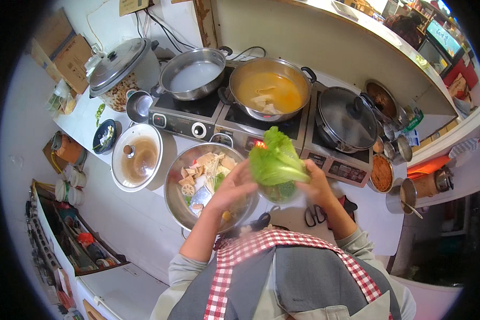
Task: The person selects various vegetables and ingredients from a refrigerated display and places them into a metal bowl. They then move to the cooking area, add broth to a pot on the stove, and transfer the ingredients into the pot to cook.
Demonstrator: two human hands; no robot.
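Observation:
My right hand (316,184) grips a green lettuce leaf (276,160) by its pale stem end. The leaf is raised above a bowl of greens (280,194), which it partly covers. Beside the leaf's left edge is my left hand (236,188), blurred, with thumb and fingers apart; I cannot tell whether its fingertips touch the leaf. Under my left forearm stands a wide steel pan (172,212). Enoki mushrooms (211,171), tofu-like pieces (204,160) and a lotus root slice (188,189) lie in it.
Behind, induction cookers carry a pot of cloudy liquid (196,78), a pot of orange broth (270,90) and a lidded pot (348,118). A glass-lidded white pot (138,160) stands left. Scissors (315,216) lie near my right forearm. Bowls, including orange-red seasoning (381,174), crowd the right edge.

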